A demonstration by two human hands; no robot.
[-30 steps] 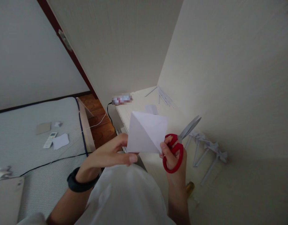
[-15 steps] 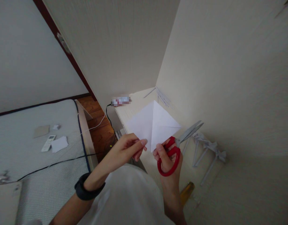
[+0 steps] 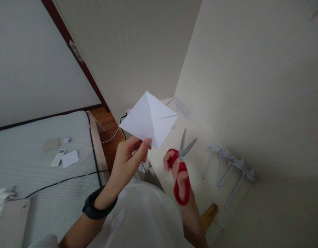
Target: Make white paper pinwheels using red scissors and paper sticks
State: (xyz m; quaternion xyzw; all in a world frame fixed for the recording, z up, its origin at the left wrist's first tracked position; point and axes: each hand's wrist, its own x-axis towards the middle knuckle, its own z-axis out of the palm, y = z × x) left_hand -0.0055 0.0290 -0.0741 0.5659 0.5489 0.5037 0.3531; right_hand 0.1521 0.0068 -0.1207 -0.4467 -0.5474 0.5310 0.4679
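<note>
My left hand [image 3: 133, 155] pinches the lower edge of a white square of paper [image 3: 148, 119] between thumb and fingers, holding it up above the table. A crease runs down the middle of the sheet, and a slit reaches in from its right corner. Red-handled scissors [image 3: 181, 158] sit in my right hand [image 3: 178, 175], with thumb and fingers through the loops. Their blades are spread apart and point upward, a little below and to the right of the paper, not touching it.
Several white paper pinwheel-like pieces on sticks [image 3: 231, 165] lie on the table [image 3: 192, 193] to the right. Thin paper sticks [image 3: 182, 108] rest in the back corner. A yellow-brown roll [image 3: 209, 217] is near the front. Left is a bed [image 3: 78, 193] with a remote [image 3: 58, 157] and paper slips [image 3: 70, 159].
My left hand has lifted the paper up and to the left. My right hand has let go of the paper's edge, and the scissors have turned upward and opened.
</note>
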